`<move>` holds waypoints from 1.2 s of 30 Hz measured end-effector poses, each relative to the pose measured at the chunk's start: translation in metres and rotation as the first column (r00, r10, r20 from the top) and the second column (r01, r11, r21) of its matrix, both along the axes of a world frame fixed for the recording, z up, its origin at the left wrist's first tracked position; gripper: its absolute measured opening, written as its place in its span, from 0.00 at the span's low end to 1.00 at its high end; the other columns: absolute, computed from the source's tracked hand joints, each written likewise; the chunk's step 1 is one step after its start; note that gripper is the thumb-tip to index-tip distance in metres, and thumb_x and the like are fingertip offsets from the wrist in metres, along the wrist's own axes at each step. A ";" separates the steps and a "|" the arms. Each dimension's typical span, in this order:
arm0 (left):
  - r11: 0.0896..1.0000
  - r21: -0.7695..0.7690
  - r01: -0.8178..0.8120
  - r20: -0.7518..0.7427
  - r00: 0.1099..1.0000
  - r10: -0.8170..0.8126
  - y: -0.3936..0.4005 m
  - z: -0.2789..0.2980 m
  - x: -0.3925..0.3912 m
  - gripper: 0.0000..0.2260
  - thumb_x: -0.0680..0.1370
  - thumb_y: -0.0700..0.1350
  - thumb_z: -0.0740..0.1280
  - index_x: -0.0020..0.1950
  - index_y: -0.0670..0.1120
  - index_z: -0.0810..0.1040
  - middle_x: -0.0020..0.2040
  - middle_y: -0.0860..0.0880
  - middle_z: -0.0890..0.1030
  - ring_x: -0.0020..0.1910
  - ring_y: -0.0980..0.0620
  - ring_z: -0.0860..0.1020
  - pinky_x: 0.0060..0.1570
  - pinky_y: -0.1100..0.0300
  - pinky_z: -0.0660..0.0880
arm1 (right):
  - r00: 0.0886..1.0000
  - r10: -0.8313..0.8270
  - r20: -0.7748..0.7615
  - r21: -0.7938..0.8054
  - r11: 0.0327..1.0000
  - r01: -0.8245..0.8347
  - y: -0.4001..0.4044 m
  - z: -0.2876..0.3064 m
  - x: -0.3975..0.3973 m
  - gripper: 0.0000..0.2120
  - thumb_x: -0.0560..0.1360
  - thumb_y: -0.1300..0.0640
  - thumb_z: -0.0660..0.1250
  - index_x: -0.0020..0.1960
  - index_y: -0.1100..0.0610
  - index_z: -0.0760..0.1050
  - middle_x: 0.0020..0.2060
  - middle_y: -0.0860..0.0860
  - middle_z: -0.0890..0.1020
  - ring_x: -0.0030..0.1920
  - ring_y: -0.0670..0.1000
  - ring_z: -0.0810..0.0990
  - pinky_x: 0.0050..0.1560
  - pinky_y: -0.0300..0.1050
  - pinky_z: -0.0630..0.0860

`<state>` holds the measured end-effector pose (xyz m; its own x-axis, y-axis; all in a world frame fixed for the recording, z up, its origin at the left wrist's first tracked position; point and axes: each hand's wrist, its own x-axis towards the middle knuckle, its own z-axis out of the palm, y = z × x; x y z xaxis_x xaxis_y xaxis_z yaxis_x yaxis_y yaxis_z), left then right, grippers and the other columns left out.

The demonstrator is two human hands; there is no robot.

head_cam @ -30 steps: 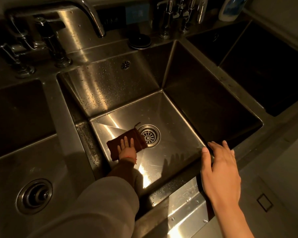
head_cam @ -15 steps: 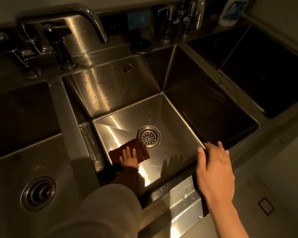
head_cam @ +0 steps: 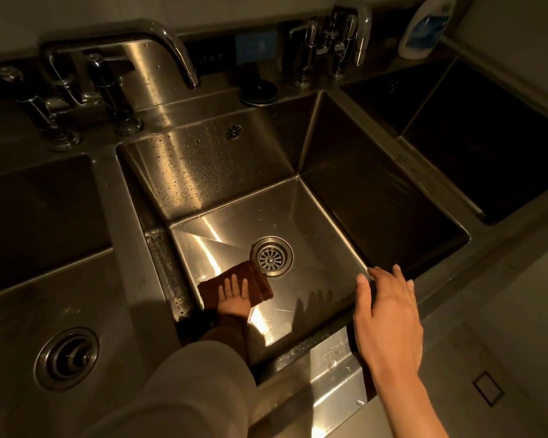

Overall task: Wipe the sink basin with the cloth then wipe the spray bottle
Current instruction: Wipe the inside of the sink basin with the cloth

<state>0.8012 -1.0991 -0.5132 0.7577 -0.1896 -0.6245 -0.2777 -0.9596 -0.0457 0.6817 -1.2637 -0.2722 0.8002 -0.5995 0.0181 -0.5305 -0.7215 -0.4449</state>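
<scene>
The left hand (head_cam: 233, 295) is lying flat on the cloth (head_cam: 234, 281), fingers straight and slightly spread, pressing it onto the floor of the basin (head_cam: 314, 216). The cloth, a folded brown rectangle, is sitting toward the near left corner of the basin floor, its far right corner touching the rim of the drain (head_cam: 272, 256). A light sleeve (head_cam: 184, 387) is covering the left forearm, with a darker cuff at the wrist.

The right hand (head_cam: 388, 314) is resting on the near rim of the basin, close to its near right corner, fingers straight and nearly together, thumb held apart on the basin side. It is holding nothing.

Water drops are clinging to the far wall and the left wall of the basin. A tap (head_cam: 159, 42) is arching over the far edge of the counter (head_cam: 336, 374), its spout ending above the far wall. A dark round cap (head_cam: 259, 91) is sitting on the far rim.

A bottle (head_cam: 426, 26) is standing at the far right corner of the counter, white with a blue label; the label's writing is too small to read, and its top is out of view, so I cannot tell whether it is the spray bottle. A blue plate (head_cam: 255, 47) on the back wall is carrying writing that is too blurred to read.
</scene>
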 end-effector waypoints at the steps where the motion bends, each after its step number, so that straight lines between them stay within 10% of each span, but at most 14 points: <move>1: 1.000 -0.004 0.009 0.010 1.000 -0.009 0.000 0.001 -0.001 0.30 0.83 0.49 0.52 0.78 0.41 0.39 0.78 0.35 0.41 0.77 0.37 0.43 0.76 0.45 0.45 | 1.000 0.001 0.003 -0.003 1.000 -0.001 0.000 0.000 0.000 0.22 0.78 0.46 0.51 0.63 0.56 0.72 0.65 0.54 0.74 0.72 0.51 0.60 0.72 0.48 0.52; 7: 0.996 -0.082 -0.021 0.111 0.993 0.030 -0.003 0.005 -0.010 0.32 0.81 0.51 0.59 0.78 0.36 0.49 0.76 0.30 0.52 0.76 0.35 0.53 0.75 0.46 0.54 | 1.000 0.008 0.023 -0.029 1.000 -0.007 0.003 0.001 0.000 0.21 0.78 0.48 0.51 0.62 0.58 0.73 0.63 0.55 0.76 0.71 0.52 0.63 0.72 0.48 0.53; 10: 0.985 -0.159 0.064 0.319 0.948 -0.010 -0.005 0.010 -0.011 0.33 0.48 0.49 0.85 0.48 0.34 0.85 0.47 0.30 0.83 0.46 0.37 0.84 0.39 0.49 0.82 | 0.999 0.011 0.031 -0.038 0.999 -0.010 0.005 0.002 0.000 0.21 0.78 0.49 0.52 0.61 0.59 0.74 0.61 0.56 0.77 0.70 0.53 0.64 0.73 0.49 0.54; 12: 0.950 -0.294 0.102 0.365 0.931 0.013 -0.005 0.003 -0.006 0.31 0.39 0.48 0.85 0.37 0.36 0.86 0.37 0.36 0.85 0.35 0.41 0.85 0.27 0.51 0.80 | 1.000 0.014 0.022 -0.033 0.999 -0.014 0.006 0.003 0.000 0.23 0.77 0.47 0.50 0.61 0.58 0.74 0.62 0.56 0.77 0.70 0.52 0.64 0.73 0.51 0.55; 16: 0.908 -0.407 0.101 0.376 0.924 0.066 -0.009 0.009 0.005 0.28 0.51 0.43 0.82 0.47 0.36 0.80 0.33 0.37 0.84 0.30 0.41 0.85 0.20 0.53 0.78 | 1.000 0.022 0.018 -0.023 0.999 -0.021 0.006 0.005 0.000 0.22 0.77 0.48 0.51 0.61 0.58 0.74 0.62 0.55 0.76 0.71 0.51 0.63 0.73 0.50 0.55; 18: 0.878 -0.464 0.118 0.343 0.938 0.056 -0.011 0.006 0.004 0.36 0.41 0.43 0.85 0.45 0.36 0.80 0.32 0.35 0.84 0.29 0.40 0.84 0.19 0.52 0.77 | 1.000 0.026 0.009 -0.025 0.999 -0.026 0.006 0.005 0.000 0.18 0.78 0.51 0.54 0.61 0.59 0.75 0.62 0.55 0.77 0.70 0.51 0.64 0.73 0.50 0.55; 24: 0.859 -0.508 -0.061 0.083 0.989 0.120 -0.009 0.024 0.006 0.26 0.50 0.33 0.83 0.45 0.27 0.82 0.43 0.22 0.79 0.45 0.31 0.83 0.34 0.69 0.79 | 0.999 0.046 -0.018 -0.041 0.998 -0.047 0.007 0.006 0.000 0.16 0.78 0.53 0.57 0.61 0.59 0.75 0.62 0.55 0.77 0.70 0.52 0.65 0.73 0.51 0.56; 26: 0.912 -0.409 -0.038 0.160 0.981 0.112 -0.013 0.027 0.004 0.26 0.43 0.37 0.85 0.37 0.30 0.84 0.36 0.28 0.82 0.36 0.35 0.84 0.26 0.60 0.79 | 0.998 0.055 -0.032 -0.049 0.997 -0.056 0.006 0.006 0.001 0.16 0.78 0.53 0.57 0.62 0.58 0.74 0.62 0.55 0.76 0.70 0.52 0.65 0.73 0.50 0.55; 28: 0.981 -0.185 -0.054 0.039 0.997 0.062 -0.015 0.049 0.009 0.27 0.59 0.42 0.82 0.51 0.27 0.81 0.49 0.26 0.80 0.48 0.35 0.83 0.41 0.54 0.82 | 0.996 0.069 -0.052 -0.050 0.996 -0.072 0.006 0.007 0.001 0.17 0.78 0.53 0.57 0.63 0.57 0.73 0.63 0.54 0.76 0.70 0.52 0.64 0.73 0.49 0.54; 30: 0.969 -0.218 -0.114 0.081 0.988 0.134 -0.015 0.050 0.013 0.22 0.82 0.43 0.58 0.74 0.34 0.62 0.73 0.32 0.65 0.72 0.40 0.66 0.68 0.53 0.67 | 0.994 0.086 -0.066 -0.048 0.995 -0.089 0.006 0.007 0.001 0.17 0.78 0.53 0.56 0.64 0.57 0.72 0.64 0.54 0.75 0.70 0.51 0.64 0.73 0.48 0.54; 36: 0.982 -0.181 -0.048 0.166 0.983 0.078 -0.010 0.056 0.022 0.22 0.83 0.41 0.55 0.76 0.40 0.56 0.75 0.39 0.62 0.75 0.44 0.61 0.72 0.55 0.62 | 0.988 0.124 -0.094 -0.091 0.987 -0.132 0.007 0.009 0.001 0.15 0.78 0.55 0.59 0.62 0.57 0.74 0.62 0.55 0.77 0.68 0.54 0.69 0.73 0.51 0.55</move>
<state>0.8237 -1.1096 -0.4574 0.8645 -0.2330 -0.4454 -0.2191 -0.9721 0.0832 0.6823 -1.2569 -0.2635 0.8713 -0.4907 -0.0026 -0.4646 -0.8233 -0.3262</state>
